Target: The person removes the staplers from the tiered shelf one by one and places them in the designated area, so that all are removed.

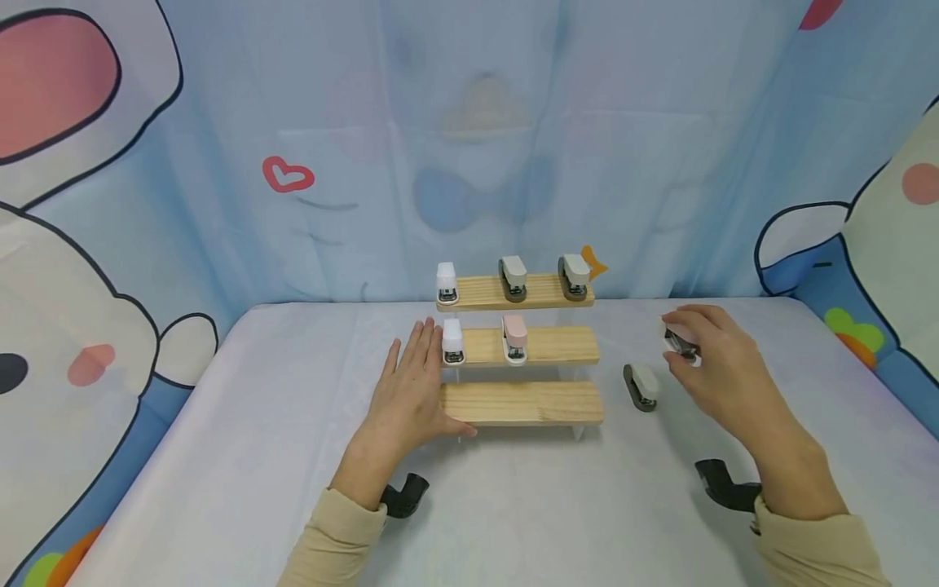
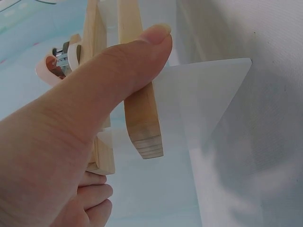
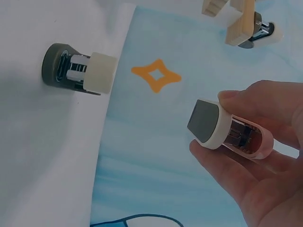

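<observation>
A three-tier wooden rack [image 1: 522,403] with clear side panels stands mid-table. My left hand [image 1: 412,391] rests along its left end, fingers straight, with the thumb [image 2: 137,59] over the front of the lowest board [image 2: 142,120]. My right hand [image 1: 715,350] is raised to the right of the rack. Between its thumb and fingers it pinches a small stapler [image 3: 251,137] with a pink top and a white base, whose grey underside faces the right wrist camera. Close by on the table is a second stapler [image 1: 641,387], off-white over dark grey.
The top board [image 1: 477,291] bears a white stapler [image 1: 447,283] and two grey-based ones [image 1: 513,278]. On the middle board [image 1: 561,346] are a white stapler [image 1: 452,341] and a pink one [image 1: 515,338]. A patterned blue curtain [image 1: 352,220] hangs behind the table.
</observation>
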Motion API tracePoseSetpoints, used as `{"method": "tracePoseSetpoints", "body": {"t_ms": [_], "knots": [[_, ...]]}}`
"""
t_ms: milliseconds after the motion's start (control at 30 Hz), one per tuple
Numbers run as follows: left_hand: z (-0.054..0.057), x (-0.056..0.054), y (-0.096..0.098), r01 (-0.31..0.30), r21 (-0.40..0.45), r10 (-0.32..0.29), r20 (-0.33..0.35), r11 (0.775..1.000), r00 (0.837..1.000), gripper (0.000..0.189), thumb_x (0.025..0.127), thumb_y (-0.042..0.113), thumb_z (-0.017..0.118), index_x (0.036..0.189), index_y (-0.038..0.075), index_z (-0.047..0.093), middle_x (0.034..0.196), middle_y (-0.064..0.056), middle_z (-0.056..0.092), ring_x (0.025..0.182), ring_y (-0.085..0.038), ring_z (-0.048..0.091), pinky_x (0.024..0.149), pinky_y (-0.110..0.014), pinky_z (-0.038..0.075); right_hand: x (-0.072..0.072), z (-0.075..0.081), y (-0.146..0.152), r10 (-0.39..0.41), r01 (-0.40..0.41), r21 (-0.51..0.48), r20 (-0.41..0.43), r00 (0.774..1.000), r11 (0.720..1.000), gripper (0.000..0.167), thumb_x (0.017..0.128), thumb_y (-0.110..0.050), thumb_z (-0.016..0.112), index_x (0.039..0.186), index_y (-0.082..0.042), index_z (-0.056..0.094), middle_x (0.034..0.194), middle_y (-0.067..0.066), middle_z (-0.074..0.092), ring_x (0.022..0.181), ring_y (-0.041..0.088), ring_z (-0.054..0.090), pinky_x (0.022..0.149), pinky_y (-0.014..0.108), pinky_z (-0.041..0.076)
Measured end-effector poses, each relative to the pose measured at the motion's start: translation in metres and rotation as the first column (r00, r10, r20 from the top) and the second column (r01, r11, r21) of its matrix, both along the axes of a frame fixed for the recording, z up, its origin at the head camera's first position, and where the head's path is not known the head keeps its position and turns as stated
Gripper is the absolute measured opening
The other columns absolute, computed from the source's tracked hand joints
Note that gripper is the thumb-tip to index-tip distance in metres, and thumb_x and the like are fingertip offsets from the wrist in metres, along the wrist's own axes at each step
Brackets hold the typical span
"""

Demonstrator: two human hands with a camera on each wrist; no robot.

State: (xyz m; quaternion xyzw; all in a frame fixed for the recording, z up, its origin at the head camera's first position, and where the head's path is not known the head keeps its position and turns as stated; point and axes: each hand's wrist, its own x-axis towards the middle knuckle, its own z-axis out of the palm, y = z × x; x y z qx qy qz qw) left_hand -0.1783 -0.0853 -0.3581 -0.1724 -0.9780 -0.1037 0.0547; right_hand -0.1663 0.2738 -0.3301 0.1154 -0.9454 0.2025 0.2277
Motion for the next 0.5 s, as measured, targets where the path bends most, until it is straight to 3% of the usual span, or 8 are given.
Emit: {"method": "tracePoseSetpoints", "body": {"t_ms": [500], "knots": [[-0.001,-0.001,0.001,-0.008,-0.009,0.008,0.007,1.000,1.000,0.144,0.056,0.066,0.088,0.158,-0.001,0.011,0.166,-0.017,0.010,0.156,-0.029,0.008,0.127,-0.050,0.011,-0.003,-0.006,0.015,-0.020,0.024,-0.043,0.100,0.995,0.999,0.044,0.081,0.009,0.069,0.123,0.008,0.056,0.130,0.034,0.047,0.106,0.050,0.052,0.080,0.066,0.048]]}}
